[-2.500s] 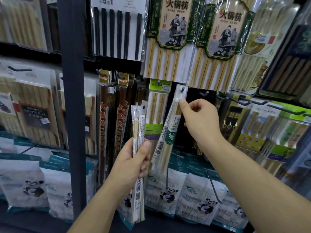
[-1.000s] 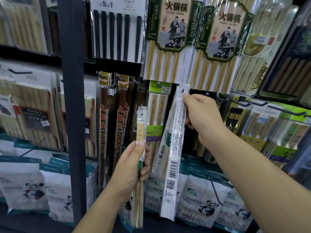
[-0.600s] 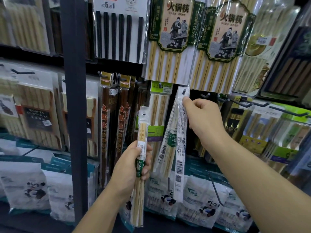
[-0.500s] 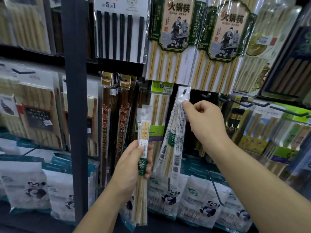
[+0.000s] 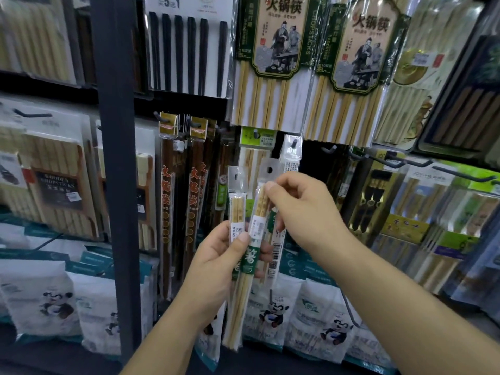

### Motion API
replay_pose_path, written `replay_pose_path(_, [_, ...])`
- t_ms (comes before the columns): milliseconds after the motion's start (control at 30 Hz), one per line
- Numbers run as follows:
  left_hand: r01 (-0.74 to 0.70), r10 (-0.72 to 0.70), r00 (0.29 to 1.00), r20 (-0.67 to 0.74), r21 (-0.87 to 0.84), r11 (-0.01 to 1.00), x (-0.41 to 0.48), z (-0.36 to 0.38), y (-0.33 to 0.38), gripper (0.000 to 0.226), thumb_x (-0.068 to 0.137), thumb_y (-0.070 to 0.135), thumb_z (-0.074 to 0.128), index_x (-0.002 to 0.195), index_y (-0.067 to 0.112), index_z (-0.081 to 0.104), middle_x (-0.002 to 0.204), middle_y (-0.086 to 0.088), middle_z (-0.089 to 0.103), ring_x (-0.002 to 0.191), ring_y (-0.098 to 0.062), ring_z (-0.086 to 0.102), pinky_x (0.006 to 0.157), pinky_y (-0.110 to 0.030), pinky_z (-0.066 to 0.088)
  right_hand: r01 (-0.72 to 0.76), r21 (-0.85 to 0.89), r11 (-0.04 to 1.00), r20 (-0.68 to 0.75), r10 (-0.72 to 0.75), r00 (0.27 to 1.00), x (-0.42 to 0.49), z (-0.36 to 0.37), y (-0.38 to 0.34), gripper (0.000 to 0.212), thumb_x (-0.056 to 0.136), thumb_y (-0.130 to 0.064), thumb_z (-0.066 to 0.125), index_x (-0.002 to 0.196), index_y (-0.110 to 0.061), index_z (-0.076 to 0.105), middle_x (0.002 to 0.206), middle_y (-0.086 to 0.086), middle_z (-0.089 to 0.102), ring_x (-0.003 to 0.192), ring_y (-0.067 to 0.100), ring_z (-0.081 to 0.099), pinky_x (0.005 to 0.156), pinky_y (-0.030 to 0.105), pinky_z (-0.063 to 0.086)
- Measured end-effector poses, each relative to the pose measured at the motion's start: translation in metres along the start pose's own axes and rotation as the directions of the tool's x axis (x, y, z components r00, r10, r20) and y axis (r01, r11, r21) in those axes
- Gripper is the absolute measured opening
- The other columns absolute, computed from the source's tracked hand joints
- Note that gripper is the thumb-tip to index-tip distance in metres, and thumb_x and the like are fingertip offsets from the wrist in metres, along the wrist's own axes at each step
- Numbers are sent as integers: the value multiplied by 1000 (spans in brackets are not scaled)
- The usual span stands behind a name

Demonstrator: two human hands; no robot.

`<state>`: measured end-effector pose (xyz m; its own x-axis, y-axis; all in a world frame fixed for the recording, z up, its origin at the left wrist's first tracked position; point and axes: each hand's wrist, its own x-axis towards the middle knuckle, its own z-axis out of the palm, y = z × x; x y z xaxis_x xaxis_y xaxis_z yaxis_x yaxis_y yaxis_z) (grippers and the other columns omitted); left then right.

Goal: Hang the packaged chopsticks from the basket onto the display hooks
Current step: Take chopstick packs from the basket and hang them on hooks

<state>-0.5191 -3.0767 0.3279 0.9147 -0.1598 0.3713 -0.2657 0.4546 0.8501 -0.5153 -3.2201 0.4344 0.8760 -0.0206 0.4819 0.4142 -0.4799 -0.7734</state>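
Observation:
My left hand (image 5: 221,263) grips two slim clear packs of bamboo chopsticks with green bands, held upright in front of the display. The left pack (image 5: 237,209) stands straight. The right pack (image 5: 261,209) leans right, and my right hand (image 5: 300,212) pinches its upper part between thumb and fingertips. Behind them, packs of the same kind (image 5: 290,161) hang on a black display hook (image 5: 293,143). An empty hook (image 5: 328,149) juts out just to the right. The basket is out of view.
A dark upright post (image 5: 116,158) stands to the left. Large bamboo chopstick packs (image 5: 273,63) hang above, brown chopstick packs (image 5: 169,198) to the left, and green-labelled ones (image 5: 446,212) on long hooks to the right. White panda-printed bags (image 5: 311,318) line the shelf below.
My right hand let go of the pack it hung on the hook and dropped down to the left hand, where it now pinches one of the held packs.

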Motion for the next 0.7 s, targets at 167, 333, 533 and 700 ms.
replay_pose_path(167, [-42,46,995,-86,54,998,3,-4,-2,15,98,32,64,96,27,78,91,1,76,83,-10,71,70,-21,57,-18,96,995,-132,31,991,19,-16,-7,29,101,-19,55,79,-3,63,61,7,53,48,14,45,45,21,41])
replay_pose_path(333, [-4,3,998,-57,-18,1000,3,-7,-3,23,92,27,57,98,19,78,85,-6,67,74,-17,63,64,-32,58,-55,92,994,-148,68,987,34,-22,-8,35,102,-22,54,89,10,55,71,14,48,57,21,41,48,26,36])
replay_pose_path(533, [14,-14,998,-54,-3,1000,4,-10,-4,24,91,26,57,99,18,78,80,-4,61,70,-17,60,63,-34,57,-94,120,988,-179,114,977,39,-23,-6,40,103,-23,54,91,14,53,73,13,45,62,24,38,39,16,35])
replay_pose_path(700, [27,-26,998,-65,17,999,3,-12,-4,25,91,27,56,101,21,79,77,-6,62,69,-18,62,66,-37,60,-70,88,994,-185,86,979,41,-23,-9,42,103,-25,54,86,13,52,68,12,42,57,23,38,42,20,33])
